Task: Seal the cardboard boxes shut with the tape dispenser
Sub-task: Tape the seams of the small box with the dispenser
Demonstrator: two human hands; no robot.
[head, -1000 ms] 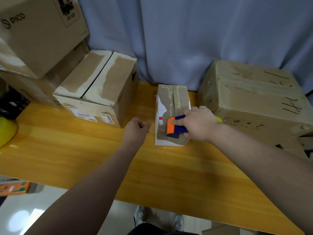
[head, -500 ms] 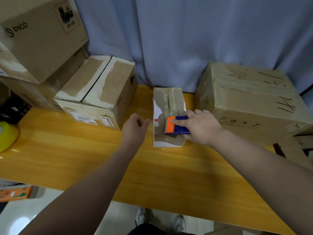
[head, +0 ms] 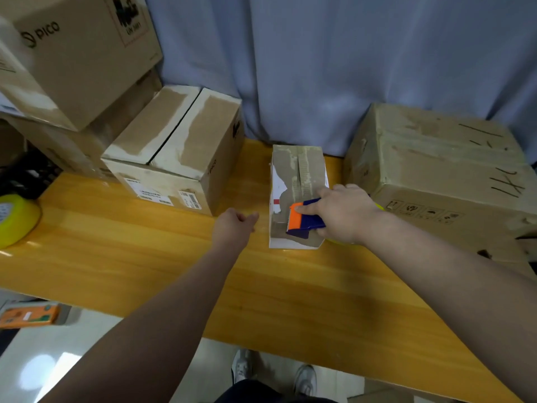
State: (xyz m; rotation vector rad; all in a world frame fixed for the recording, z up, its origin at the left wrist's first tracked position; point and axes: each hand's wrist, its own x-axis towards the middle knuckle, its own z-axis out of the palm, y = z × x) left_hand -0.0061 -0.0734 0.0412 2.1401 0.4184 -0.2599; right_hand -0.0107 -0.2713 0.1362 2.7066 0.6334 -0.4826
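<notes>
A small narrow cardboard box with torn white paper and a strip of tape along its top stands in the middle of the yellow wooden table. My right hand grips the orange and blue tape dispenser and presses it on the near end of the box top. A sliver of its yellow tape roll shows under the hand. My left hand hovers just left of the box, fingers curled, holding nothing and not touching the box.
A medium box with split top flaps sits to the left, with stacked PICO boxes behind it. A large box fills the right side. A yellow tape roll lies at the left edge. A blue curtain hangs behind.
The view has shifted slightly. My right hand still holds the dispenser at the near end of the box, and my left hand stays beside the box.
</notes>
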